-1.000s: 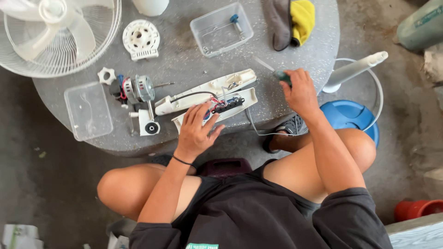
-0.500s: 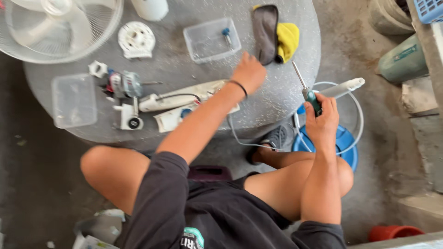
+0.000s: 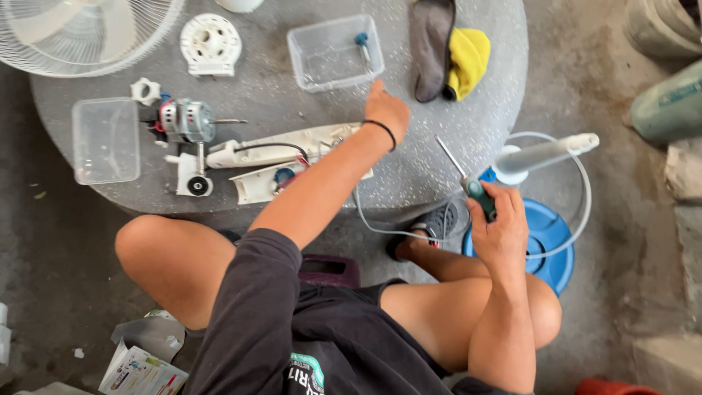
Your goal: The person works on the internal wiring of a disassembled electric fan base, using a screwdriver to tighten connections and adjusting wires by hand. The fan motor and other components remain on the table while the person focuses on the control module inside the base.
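So the biggest thing in view is the round speckled grey desk (image 3: 468,139), with a white fan grille (image 3: 80,33) poking in at its top-left corner. Off the desk's right edge, down on the floor, a blue fan base (image 3: 552,245) is seen with a white pole (image 3: 545,153) lying over it. On the desk, a long white fan housing (image 3: 270,153) is laid open in two halves, wires showing inside, and a small motor (image 3: 186,121) is parked just left of it. One clear plastic container (image 3: 333,51) is set near the top middle with a little blue-tipped bit inside, and another empty one (image 3: 106,139) sits at the left edge. A grey and yellow cloth (image 3: 450,51) is bunched up just right of the top container, and a round white plastic part (image 3: 210,42) is left near the grille.

The left hand (image 3: 387,110) is stretched out over the desk just below the top container, fingers loosely curled and gripping nothing. The right hand (image 3: 501,230) is held off the desk's near edge, closed around the green handle of a screwdriver (image 3: 468,183), its metal shaft angled up-left over the desk rim.
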